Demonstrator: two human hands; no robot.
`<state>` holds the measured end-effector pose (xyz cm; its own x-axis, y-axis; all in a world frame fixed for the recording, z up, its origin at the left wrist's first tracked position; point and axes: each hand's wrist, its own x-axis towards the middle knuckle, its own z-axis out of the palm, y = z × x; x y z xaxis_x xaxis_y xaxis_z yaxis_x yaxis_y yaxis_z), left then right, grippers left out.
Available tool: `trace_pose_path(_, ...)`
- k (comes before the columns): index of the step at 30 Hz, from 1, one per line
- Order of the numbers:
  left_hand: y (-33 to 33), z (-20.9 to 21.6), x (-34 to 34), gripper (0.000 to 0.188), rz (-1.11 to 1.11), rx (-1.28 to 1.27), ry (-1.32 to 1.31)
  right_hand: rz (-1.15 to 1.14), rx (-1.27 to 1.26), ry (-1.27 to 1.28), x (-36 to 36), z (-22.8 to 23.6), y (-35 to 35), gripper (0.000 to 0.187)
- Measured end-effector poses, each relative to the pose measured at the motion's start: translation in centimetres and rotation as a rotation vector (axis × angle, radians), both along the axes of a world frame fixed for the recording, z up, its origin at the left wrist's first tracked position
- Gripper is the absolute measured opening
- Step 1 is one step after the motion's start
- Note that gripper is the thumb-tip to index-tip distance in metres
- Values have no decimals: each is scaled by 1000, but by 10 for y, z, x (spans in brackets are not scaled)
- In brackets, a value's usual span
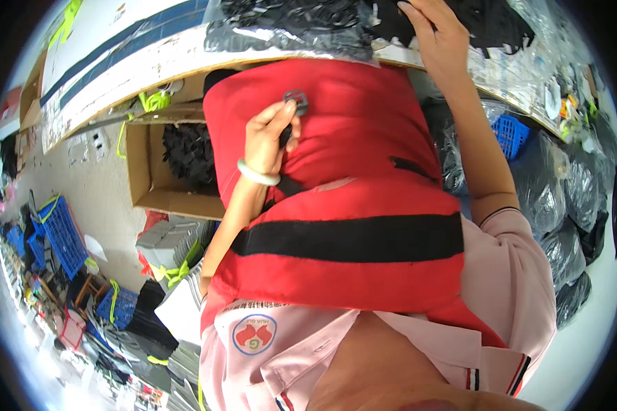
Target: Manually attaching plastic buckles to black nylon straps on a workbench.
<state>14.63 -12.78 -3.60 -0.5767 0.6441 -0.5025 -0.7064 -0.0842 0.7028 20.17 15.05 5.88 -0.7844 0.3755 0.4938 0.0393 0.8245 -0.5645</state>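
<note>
My left hand (271, 133), with a pale bangle at the wrist, is raised over the red apron (363, 116) on my lap. Its thumb and fingers pinch a small dark, see-through plastic buckle (296, 101). Something black (285, 136) also shows between the lower fingers; its kind is not clear. My right hand (442, 34) reaches over the table edge at the top, fingers stretched out above a pile of black pieces (483, 24). The picture's edge cuts off part of that hand. Left of it lies a clear plastic bag (288, 31) filled with black pieces.
The worktable's edge (151, 75) runs across in front of me. At my left stands a cardboard box (140, 171) of black pieces, with blue baskets (65, 236) farther out. Stuffed plastic bags (541, 181) and a blue basket (509, 135) crowd my right.
</note>
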Motion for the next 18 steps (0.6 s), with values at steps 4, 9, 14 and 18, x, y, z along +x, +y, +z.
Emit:
trace_pose_path(4,17,16,1,12,135,-22,156,265,-750,-394,13,-10,-72,20)
trace_pose_path(9,16,20,3,11,162,-81,319,292,-1252,-632,19,-34,-98,22)
trace_pose_path(14,9,7,2,13,217,-147,818,275,-1413,-579,17,-40,-108,21)
trace_pose_path(18,8,13,-1,14,204,-247,1084,283,-1585,-357,15,-49,-112,21)
